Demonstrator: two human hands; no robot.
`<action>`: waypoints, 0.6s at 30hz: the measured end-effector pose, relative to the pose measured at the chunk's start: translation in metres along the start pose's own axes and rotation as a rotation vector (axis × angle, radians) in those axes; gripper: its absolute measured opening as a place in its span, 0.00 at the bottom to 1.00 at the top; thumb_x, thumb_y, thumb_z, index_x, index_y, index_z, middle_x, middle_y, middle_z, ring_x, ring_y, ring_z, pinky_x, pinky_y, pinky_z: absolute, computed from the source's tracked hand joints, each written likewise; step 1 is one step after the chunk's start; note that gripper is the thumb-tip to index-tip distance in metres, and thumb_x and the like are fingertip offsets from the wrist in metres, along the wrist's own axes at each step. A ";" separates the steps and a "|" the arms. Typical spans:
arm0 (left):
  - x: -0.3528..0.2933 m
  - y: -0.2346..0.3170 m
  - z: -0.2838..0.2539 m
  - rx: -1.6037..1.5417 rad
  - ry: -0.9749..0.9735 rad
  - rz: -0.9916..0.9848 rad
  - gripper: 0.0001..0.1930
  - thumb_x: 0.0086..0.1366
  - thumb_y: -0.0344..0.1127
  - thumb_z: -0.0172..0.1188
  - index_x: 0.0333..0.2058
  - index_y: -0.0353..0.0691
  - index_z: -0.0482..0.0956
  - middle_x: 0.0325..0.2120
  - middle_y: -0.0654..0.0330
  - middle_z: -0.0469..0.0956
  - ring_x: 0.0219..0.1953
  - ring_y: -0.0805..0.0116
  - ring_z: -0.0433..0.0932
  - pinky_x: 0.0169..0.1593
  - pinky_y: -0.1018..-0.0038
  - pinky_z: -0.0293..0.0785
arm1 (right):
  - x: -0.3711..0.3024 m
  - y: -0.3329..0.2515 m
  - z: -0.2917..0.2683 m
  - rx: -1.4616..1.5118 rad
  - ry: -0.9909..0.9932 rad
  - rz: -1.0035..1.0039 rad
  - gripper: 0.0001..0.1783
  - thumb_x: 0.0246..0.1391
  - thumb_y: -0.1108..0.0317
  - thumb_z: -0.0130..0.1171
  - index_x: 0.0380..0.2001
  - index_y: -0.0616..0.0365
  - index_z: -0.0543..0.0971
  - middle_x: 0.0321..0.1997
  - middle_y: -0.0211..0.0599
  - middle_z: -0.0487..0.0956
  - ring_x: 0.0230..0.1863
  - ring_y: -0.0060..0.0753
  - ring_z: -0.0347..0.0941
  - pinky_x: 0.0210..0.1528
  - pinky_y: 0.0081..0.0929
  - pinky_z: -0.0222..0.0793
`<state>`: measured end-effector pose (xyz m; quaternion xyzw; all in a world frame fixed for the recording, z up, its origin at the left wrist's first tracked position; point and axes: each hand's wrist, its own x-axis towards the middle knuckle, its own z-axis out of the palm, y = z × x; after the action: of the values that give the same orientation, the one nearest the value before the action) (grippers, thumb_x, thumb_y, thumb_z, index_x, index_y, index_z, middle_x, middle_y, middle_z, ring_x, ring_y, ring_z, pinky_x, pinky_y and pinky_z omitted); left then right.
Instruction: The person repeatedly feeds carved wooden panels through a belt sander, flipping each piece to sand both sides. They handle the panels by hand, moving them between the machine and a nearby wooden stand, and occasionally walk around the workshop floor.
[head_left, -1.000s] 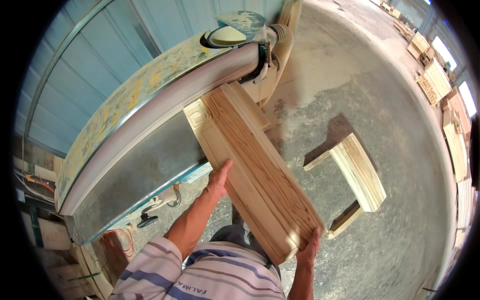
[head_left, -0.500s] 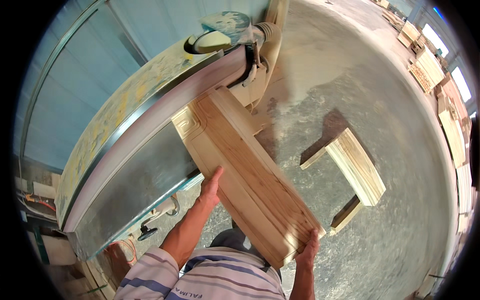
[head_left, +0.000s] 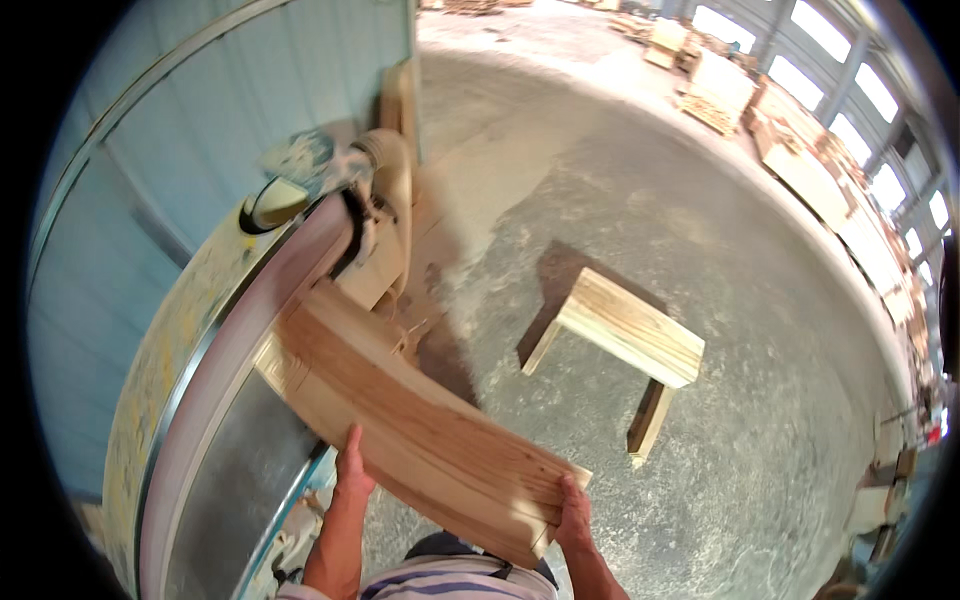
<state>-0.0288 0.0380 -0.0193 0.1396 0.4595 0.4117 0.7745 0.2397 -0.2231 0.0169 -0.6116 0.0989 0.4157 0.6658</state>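
Note:
A long wooden panel with grooved edges and a carved corner slants across in front of me. Its far end meets the pinkish abrasive belt of a belt sander, though whether they press together is hard to tell. Under that end lies the sander's grey metal table. My left hand grips the panel's near-left long edge, thumb on top. At the near right corner my right hand is closed round the end, thumb above and fingers mostly hidden beneath.
On the concrete floor to the right stands a small wooden bench. A ribbed hose curves down behind the sander. Blue-green wall panels rise at the left. Stacks of timber line the far right side.
My view has swung to the right, so the sander and bench sit farther left in the picture. Both hands keep their grip, with the panel's far end still at the belt.

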 end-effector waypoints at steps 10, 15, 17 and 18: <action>0.027 0.010 -0.020 0.169 -0.011 -0.190 0.36 0.54 0.60 0.55 0.58 0.50 0.59 0.57 0.56 0.60 0.57 0.51 0.58 0.52 0.45 0.63 | 0.026 0.016 -0.004 -0.175 0.047 0.041 0.30 0.48 0.44 0.58 0.42 0.62 0.75 0.39 0.36 0.76 0.39 0.28 0.72 0.42 0.28 0.69; 0.033 0.021 -0.030 0.272 -0.020 -0.131 0.38 0.53 0.60 0.56 0.58 0.47 0.59 0.56 0.55 0.62 0.55 0.51 0.60 0.51 0.46 0.64 | -0.020 -0.031 0.016 -0.323 0.106 0.042 0.32 0.48 0.41 0.56 0.40 0.63 0.77 0.38 0.37 0.78 0.39 0.27 0.72 0.44 0.26 0.67; 0.030 0.024 -0.023 0.309 0.073 -0.115 0.38 0.53 0.58 0.58 0.58 0.46 0.58 0.55 0.55 0.61 0.54 0.53 0.60 0.52 0.50 0.64 | -0.021 -0.031 0.017 -0.316 0.073 -0.014 0.33 0.47 0.40 0.56 0.41 0.63 0.76 0.38 0.38 0.78 0.39 0.28 0.72 0.45 0.27 0.66; 0.038 0.025 -0.025 0.354 0.084 -0.112 0.39 0.52 0.58 0.58 0.58 0.46 0.58 0.55 0.55 0.61 0.54 0.53 0.61 0.53 0.51 0.64 | -0.021 -0.029 0.016 -0.305 0.068 -0.040 0.34 0.47 0.40 0.55 0.41 0.62 0.76 0.39 0.38 0.78 0.39 0.28 0.72 0.45 0.27 0.66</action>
<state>-0.0526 0.0787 -0.0409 0.2305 0.5638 0.2859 0.7397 0.2394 -0.2149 0.0556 -0.7212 0.0451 0.3917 0.5696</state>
